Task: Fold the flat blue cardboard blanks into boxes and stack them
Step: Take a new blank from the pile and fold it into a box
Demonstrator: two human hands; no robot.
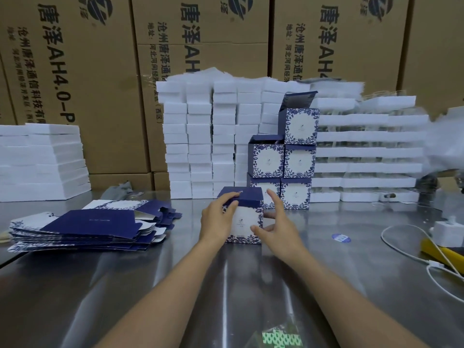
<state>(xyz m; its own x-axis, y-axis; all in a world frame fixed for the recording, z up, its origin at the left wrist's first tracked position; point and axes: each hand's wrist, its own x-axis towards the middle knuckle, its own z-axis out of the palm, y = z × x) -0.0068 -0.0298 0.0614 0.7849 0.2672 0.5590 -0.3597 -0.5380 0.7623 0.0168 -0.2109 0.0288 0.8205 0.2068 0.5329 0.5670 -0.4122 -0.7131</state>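
Packing warehouse, stacked cartons (75, 84), steel table (226, 285)

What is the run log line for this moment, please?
folded blue floral cardboard box on steel table | left hand on lid | right hand beside | stack of folded boxes behind

We hold a folded blue box (247, 218) upright on the steel bench (150, 285), left hand (218, 217) on its dark lid, right hand (278, 227) at its side. Flat blanks (88, 229) lie stacked left; five finished boxes (288, 162) stand stacked behind.
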